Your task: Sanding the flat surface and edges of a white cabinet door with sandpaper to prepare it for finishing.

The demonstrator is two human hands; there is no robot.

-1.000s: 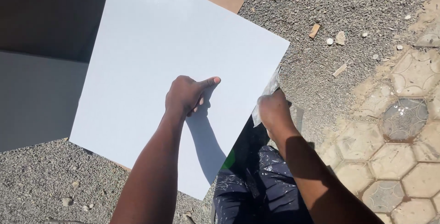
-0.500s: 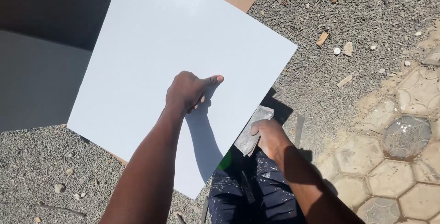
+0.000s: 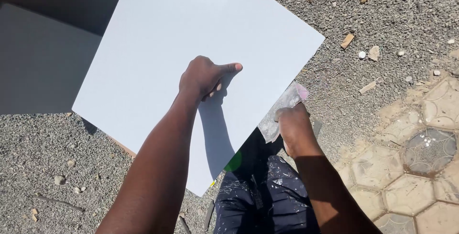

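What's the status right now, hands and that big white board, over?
Left hand fisted, pressing on the white board. Right hand gripping a worn abrasive sheet at the board's near edge. Gravel ground around; nothing blocking.

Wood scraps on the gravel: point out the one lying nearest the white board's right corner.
It is the tan wood scrap just right of the board, tilted. The thinner sliver lies lower, nearer the paving stones.
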